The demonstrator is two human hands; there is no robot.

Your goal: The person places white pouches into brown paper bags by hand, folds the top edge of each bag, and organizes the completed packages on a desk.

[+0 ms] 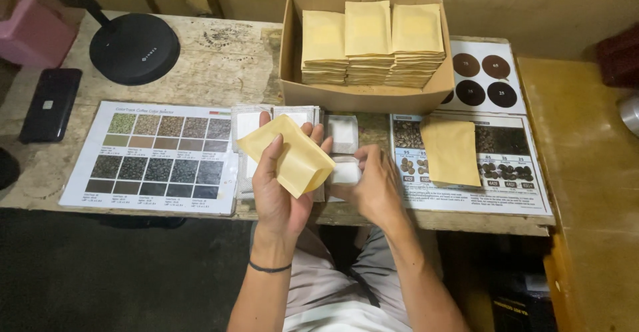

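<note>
Nearest the camera, the left hand (283, 185) is raised palm-up over the near edge of the surface (219, 59), its grip closed on a yellow paper pouch (287, 154): the thumb lies across the pouch's face and the fingertips show past its far edge. The pouch sits tilted, one corner pointing right. Just to its right, the right hand (374, 184) curls around a small white sachet (346, 171); the fingers seem to pinch it, though blur makes the hold hard to judge. Beyond both hands lie more white sachets (341, 132) in a short row. To the left of the hands a colour chart (156, 156) lies flat; to the right a second chart (512, 172) carries a single loose pouch (450, 150). Farther off, a cardboard box (359, 96) holds three stacks of pouches (371, 42). At the far left sit a black round base (133, 47) and a dark phone (50, 104).
</note>
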